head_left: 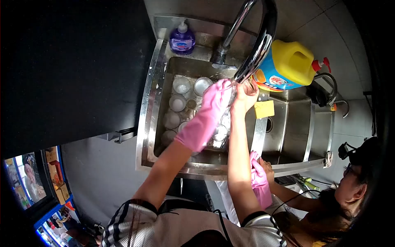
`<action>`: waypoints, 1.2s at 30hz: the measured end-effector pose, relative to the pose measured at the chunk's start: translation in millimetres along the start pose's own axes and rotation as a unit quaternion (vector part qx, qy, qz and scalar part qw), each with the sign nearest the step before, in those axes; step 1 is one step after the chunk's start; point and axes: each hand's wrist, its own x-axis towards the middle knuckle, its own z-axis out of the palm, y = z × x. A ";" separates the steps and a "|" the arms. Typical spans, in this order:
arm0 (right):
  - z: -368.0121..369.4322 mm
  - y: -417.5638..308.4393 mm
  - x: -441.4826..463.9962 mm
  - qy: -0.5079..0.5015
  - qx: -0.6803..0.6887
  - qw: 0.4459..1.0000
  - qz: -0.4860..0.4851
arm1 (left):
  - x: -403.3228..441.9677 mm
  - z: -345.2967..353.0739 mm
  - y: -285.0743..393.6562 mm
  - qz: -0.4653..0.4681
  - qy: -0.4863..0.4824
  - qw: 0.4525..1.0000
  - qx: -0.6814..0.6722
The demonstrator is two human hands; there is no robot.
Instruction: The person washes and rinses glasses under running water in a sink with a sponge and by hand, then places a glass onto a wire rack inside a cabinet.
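Observation:
My left hand (207, 111), in a long pink rubber glove, is raised over the sink basin (164, 123) with its fingers closed beneath the faucet (247, 61). What those fingers hold is blurred. Beside it, my bare right hand (245, 98) curls around a clear glass cup (250, 86), which is partly hidden by the fingers and the faucet. Water seems to run between the two hands. Below them in the basin sit several clear glass cups, among them a cup (177, 103) at the left and a cup (220, 132) near the front.
A purple soap bottle (182, 41) stands at the back left. A large yellow detergent jug (290, 66) is behind the right side, near a yellow sponge (264, 109) on the divider. A second basin (273, 140) adjoins. At right, a co-worker's pink-gloved hand (260, 181) is close to my right arm.

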 end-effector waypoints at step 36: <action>36.8 -2.8 24.2 -0.502 -0.433 0.748 0.030 | -76.6 -107.5 3.9 -0.175 -0.175 0.863 -0.441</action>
